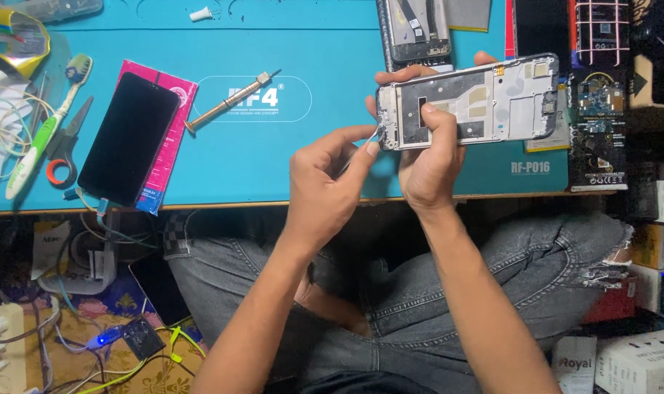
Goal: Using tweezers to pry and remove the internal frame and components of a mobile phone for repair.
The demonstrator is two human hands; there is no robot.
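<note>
My right hand grips a silver phone mid-frame, held level above the blue work mat. Its thumb presses on the frame's inner face and its fingertips curl over the far edge. My left hand pinches a thin metal tool, probably tweezers. The tool's tip touches the frame's left end. The frame's inner side faces up, showing cut-outs and beige pads.
A black phone screen lies on a pink packet at the left of the mat. Nearby are a syringe, a toothbrush and scissors. An opened phone and circuit boards lie at the back right. Boxes and cables sit on the floor.
</note>
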